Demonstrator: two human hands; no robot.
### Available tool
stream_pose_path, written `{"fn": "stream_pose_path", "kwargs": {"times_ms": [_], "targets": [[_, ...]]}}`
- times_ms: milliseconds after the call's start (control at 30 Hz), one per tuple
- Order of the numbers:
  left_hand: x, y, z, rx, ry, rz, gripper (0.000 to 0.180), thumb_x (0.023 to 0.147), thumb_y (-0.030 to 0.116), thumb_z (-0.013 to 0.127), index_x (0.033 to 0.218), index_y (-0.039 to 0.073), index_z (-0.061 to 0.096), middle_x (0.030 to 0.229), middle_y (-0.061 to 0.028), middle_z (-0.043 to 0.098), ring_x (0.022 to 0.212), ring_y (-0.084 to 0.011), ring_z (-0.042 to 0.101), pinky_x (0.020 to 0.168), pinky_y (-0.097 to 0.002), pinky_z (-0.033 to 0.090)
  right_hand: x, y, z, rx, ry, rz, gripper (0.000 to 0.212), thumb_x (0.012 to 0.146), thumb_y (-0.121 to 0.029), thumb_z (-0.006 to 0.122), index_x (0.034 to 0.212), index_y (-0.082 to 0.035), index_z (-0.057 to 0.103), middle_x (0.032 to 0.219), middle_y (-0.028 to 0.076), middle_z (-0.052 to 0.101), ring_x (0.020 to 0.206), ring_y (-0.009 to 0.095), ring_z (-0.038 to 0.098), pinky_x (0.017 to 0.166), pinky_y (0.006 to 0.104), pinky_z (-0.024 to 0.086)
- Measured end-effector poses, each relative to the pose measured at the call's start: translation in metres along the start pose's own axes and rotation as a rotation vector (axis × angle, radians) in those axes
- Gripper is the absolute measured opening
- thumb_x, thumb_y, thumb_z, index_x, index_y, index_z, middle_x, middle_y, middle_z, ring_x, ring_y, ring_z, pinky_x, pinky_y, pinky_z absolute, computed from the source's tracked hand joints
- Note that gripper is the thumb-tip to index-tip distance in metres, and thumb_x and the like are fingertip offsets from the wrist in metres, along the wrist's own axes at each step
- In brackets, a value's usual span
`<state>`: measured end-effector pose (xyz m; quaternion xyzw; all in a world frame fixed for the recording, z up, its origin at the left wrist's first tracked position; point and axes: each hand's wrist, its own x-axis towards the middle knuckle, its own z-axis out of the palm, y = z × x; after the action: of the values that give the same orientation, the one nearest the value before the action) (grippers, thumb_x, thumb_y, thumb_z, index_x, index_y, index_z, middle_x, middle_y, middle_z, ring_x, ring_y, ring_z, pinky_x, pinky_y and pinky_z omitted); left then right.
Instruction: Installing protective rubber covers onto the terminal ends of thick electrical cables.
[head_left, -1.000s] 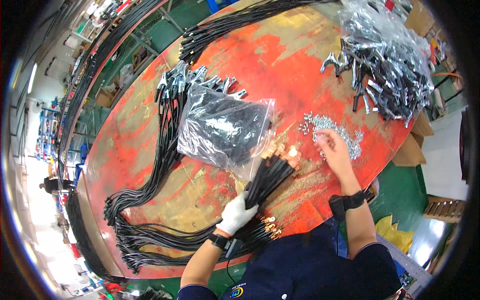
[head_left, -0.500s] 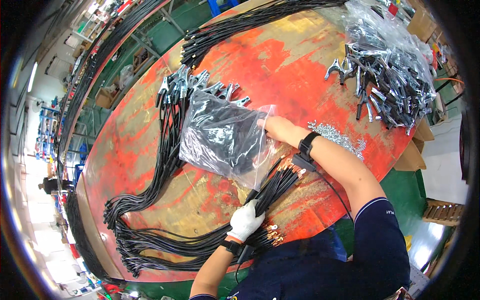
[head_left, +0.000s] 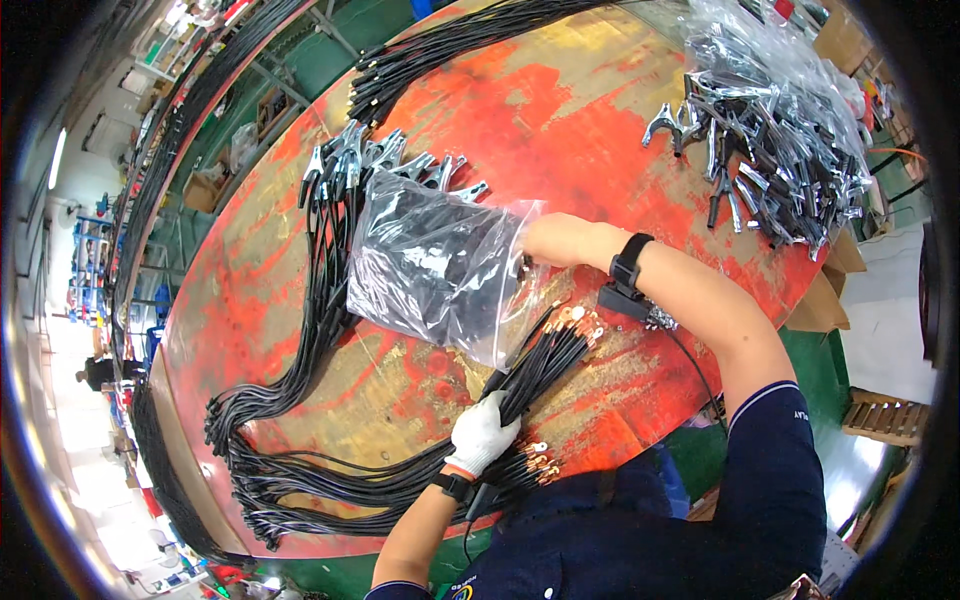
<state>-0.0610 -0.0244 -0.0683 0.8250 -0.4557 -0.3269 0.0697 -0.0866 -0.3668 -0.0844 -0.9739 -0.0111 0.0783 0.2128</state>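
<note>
In its white glove, my left hand [head_left: 484, 433] is closed round a bunch of black cables [head_left: 548, 368] near their copper lug ends, which point up and right. More black cables run off to the left under and beside it. My bare right hand [head_left: 548, 240] reaches into the mouth of a clear plastic bag [head_left: 410, 290]; its fingers are hidden there. Dark small parts fill the bag, their kind unclear through the plastic. The bag lies partly over cables that end in metal spring clamps [head_left: 350, 165].
A heap of spring clamps [head_left: 790, 170] with black sleeves spills from another clear bag at the right. Further cables [head_left: 430, 65] lie along the far edge of the worn red table [head_left: 560, 110]. Small silver pieces [head_left: 660, 318] show beside my right wrist.
My right hand has pushed from the bag's edge deeper into its mouth, and the forearm now covers most of the small silver pieces. The left hand keeps its grip on the cables.
</note>
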Motion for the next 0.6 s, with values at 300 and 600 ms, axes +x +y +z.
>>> {"fn": "stream_pose_path", "kwargs": {"times_ms": [300, 600], "targets": [[0.0, 0.001, 0.01, -0.024, 0.032, -0.02, 0.049, 0.076, 0.036, 0.066, 0.115, 0.009, 0.054, 0.09, -0.0182, 0.066, 0.083, -0.0351, 0.064, 0.073, -0.0435, 0.051, 0.006, 0.008, 0.034, -0.453, 0.33, -0.437, 0.008, 0.078, -0.014, 0.053, 0.076, -0.009, 0.059, 0.087, 0.007, 0.061, 0.074, 0.026, 0.063, 0.06, 0.0357, 0.052], [0.003, -0.001, 0.012, 0.007, 0.02, -0.062, 0.048, 0.075, 0.035, 0.067, 0.114, 0.009, 0.056, 0.089, -0.0185, 0.066, 0.083, -0.0357, 0.064, 0.073, -0.044, 0.051, 0.035, -0.031, -0.03, 0.098, 0.333, 0.055, 0.03, 0.065, -0.019, 0.063, 0.091, -0.006, 0.059, 0.078, 0.014, 0.063, 0.074, 0.037, 0.062, 0.061, 0.0483, 0.05]]}}
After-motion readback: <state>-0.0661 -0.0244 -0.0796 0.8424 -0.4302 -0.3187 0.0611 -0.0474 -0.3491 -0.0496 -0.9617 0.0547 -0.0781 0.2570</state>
